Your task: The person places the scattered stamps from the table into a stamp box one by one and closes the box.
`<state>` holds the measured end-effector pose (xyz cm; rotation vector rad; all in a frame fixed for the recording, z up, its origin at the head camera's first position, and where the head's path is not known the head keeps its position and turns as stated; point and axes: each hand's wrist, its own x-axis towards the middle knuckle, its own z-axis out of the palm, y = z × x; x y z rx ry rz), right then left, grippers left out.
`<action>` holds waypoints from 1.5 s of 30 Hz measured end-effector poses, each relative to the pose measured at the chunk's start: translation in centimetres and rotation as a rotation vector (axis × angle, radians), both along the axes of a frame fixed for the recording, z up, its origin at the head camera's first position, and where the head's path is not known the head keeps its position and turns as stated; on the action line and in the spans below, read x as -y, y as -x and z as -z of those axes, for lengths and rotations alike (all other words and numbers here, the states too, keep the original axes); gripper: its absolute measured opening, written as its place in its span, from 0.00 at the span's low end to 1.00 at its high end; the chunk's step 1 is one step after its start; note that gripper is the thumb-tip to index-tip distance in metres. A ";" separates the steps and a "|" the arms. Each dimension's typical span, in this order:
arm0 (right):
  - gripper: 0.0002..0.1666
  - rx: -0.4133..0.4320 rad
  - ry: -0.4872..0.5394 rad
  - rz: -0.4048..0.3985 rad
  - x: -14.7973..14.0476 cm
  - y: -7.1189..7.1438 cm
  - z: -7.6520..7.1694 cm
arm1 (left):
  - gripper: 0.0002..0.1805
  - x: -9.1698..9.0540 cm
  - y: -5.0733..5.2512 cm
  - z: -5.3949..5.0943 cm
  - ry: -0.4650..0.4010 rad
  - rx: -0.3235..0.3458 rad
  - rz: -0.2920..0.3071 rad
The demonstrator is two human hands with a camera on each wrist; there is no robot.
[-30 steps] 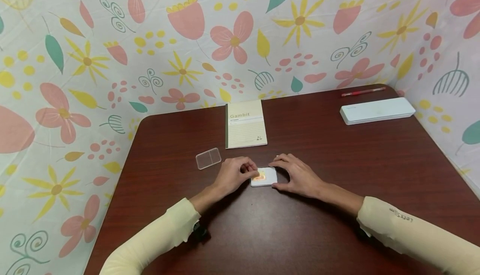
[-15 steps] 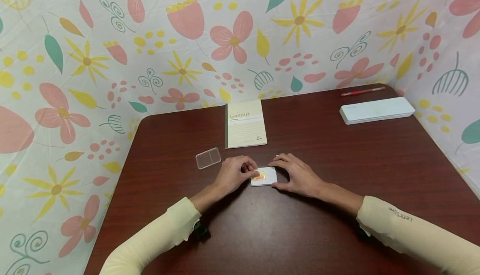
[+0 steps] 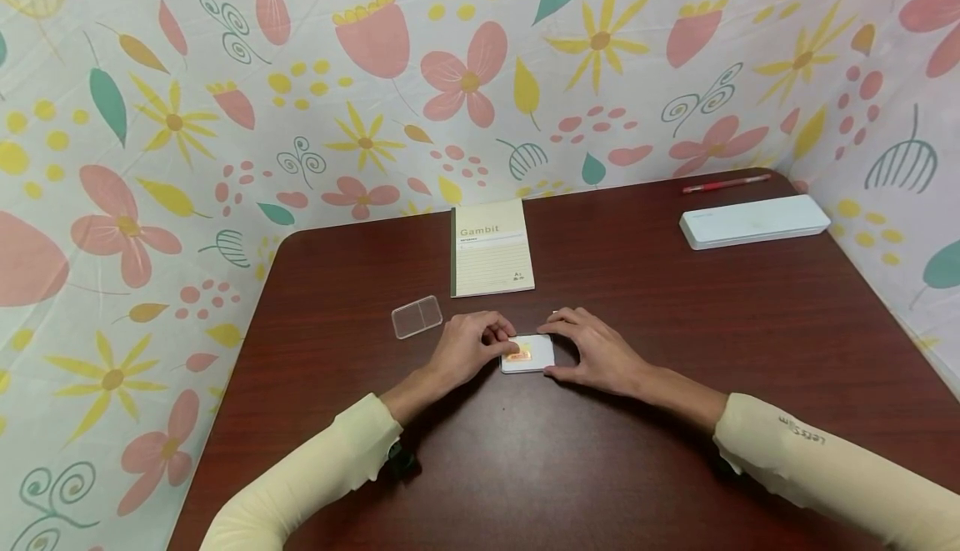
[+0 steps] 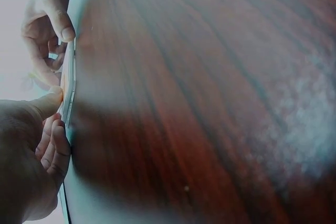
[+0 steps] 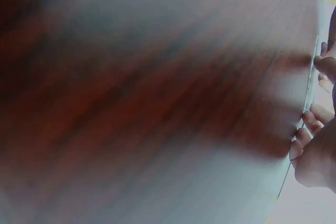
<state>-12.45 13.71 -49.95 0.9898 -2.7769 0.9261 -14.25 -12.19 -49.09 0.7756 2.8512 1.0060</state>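
A small flat rectangular case [image 3: 536, 353] with a white face lies on the dark table, an orange-gold patch [image 3: 519, 353] at its left part. My left hand [image 3: 467, 349] holds the case's left end, the thumb on top by the patch and the other fingers bent at the edge. From the other side my right hand [image 3: 596, 353] grips the right end between thumb and fingers. In the left wrist view the case [image 4: 71, 77] shows edge-on as a thin, layered slab. The right wrist view also catches the case's edge [image 5: 311, 74]; parts of both hands are cut off there.
Left of the hands lies a clear plastic lid [image 3: 417, 318] with a dividing line. Behind are a cream notebook [image 3: 492, 251] marked "Gambit", a pale blue pencil case [image 3: 756, 222] and a red pen [image 3: 726, 184]. Flowered cloth [image 3: 465, 84] hangs behind the table [image 3: 600, 484].
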 end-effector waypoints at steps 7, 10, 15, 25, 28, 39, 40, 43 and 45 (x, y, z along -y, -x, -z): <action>0.34 -0.004 -0.001 -0.002 0.0 0.0 0.1 | 0.09 0.0 0.0 0.0 0.000 -0.020 0.015; 0.34 -0.005 0.002 -0.003 0.0 0.1 0.1 | 0.08 0.0 0.0 0.0 0.008 -0.020 0.022; 0.34 -0.002 0.003 -0.003 0.0 0.1 0.2 | 0.08 0.1 0.1 0.0 0.008 -0.012 0.028; 0.34 -0.006 -0.001 0.000 0.0 0.1 0.1 | 0.09 0.2 0.1 0.0 -0.014 -0.011 0.042; 0.34 -0.002 -0.002 0.001 0.0 0.1 0.1 | 0.08 0.2 0.1 0.0 -0.016 0.000 0.042; 0.37 0.022 0.009 -0.003 -0.1 0.1 -0.5 | 0.08 0.5 0.3 -0.1 -0.019 -0.026 0.052; 0.37 0.023 0.014 -0.005 -0.2 0.1 -0.7 | 0.08 0.5 0.3 -0.2 -0.022 -0.032 0.055; 0.38 0.023 0.028 -0.006 -0.3 0.3 -1.2 | 0.07 0.7 0.4 -0.5 -0.033 -0.045 0.075; 0.38 0.021 0.037 -0.005 -0.5 0.5 -1.7 | 0.08 0.9 0.5 -0.8 -0.036 -0.047 0.099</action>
